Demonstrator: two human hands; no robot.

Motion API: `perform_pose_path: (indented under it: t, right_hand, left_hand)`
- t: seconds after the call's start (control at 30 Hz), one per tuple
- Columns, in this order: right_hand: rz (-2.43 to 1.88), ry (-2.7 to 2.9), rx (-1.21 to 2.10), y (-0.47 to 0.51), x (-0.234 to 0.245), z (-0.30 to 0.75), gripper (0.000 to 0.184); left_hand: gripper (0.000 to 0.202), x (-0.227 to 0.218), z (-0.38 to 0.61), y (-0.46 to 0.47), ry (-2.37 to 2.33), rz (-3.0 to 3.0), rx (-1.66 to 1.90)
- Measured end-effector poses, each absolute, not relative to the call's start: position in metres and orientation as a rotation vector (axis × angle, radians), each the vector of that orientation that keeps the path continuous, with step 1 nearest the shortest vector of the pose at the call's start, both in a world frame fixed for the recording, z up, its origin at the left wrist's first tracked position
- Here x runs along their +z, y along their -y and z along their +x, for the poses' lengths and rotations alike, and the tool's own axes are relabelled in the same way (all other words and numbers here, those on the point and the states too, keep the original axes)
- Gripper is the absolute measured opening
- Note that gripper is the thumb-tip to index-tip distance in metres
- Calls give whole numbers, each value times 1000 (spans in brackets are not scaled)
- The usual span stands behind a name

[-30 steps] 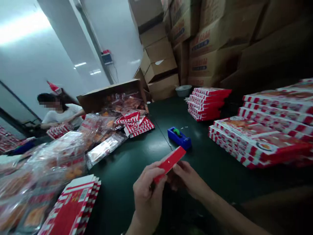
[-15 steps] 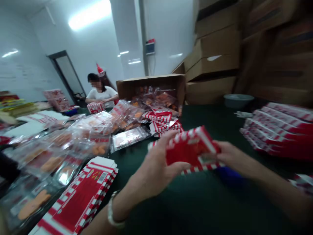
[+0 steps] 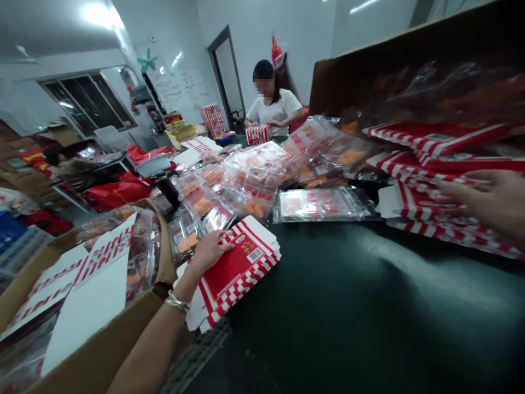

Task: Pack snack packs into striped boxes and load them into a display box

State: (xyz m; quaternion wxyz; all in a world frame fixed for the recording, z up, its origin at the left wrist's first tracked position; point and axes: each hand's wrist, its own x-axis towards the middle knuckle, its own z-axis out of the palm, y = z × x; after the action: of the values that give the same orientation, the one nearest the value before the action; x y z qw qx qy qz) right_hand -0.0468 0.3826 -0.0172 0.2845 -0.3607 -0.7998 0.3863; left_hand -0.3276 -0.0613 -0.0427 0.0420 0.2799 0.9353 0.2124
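My left hand [image 3: 209,253] is on a stack of flat red-and-white striped cartons [image 3: 233,268], its thumb on top and its fingers closed over the far edge of the top carton. A printed panel with a barcode faces up. At the right, my right hand [image 3: 488,197] is slightly blurred, its fingers stretched out against a pile of filled striped boxes [image 3: 426,202]. Nothing shows gripped in it. Between the hands lie clear plastic packets [image 3: 318,203] with orange pieces inside.
An open cardboard box [image 3: 164,257] at the left holds packets and flat card sheets. Another large cardboard box [image 3: 340,82] stands behind the right pile. Across the dark green table [image 3: 328,306], a person [image 3: 279,112] handles a striped box [image 3: 258,134].
The view has swung left. The box held in both hands has left them. My left hand has moved onto the flat cartons, my right hand to the pile of striped boxes.
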Motion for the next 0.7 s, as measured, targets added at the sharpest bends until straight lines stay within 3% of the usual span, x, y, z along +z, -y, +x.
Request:
perform_pose_path:
  t: [0.13, 0.23, 0.3, 0.37, 0.47, 0.6, 0.7]
  right_hand:
    - [-1061, 2206, 761, -300, -18, -31, 31]
    - [-900, 2291, 1157, -214, -10, -38, 36]
    - [-715, 2183, 1563, -165, -10, -40, 47]
    - [-616, 1977, 1708, -135, -12, -33, 53]
    - [-693, 1885, 1637, -127, -10, 5, 48]
    - [-731, 2254, 1649, -136, 6, 79, 34]
    - [-758, 2476, 1393, -129, 15, 111, 18]
  left_hand:
    - [16, -19, -312, 54, -2974, 918, 874]
    - [7, 3, -288, 45, -2883, 1000, 1074]
    - [12, 5, -261, 30, -2672, 1075, 1265]
    - [17, -7, -225, 10, -2261, 1073, 1560]
    - [22, -34, -166, -12, -1797, 968, 1729]
    - [46, -48, -102, -13, -1941, 1240, 1667]
    - [61, -44, -72, -14, -1593, 1405, 1445]
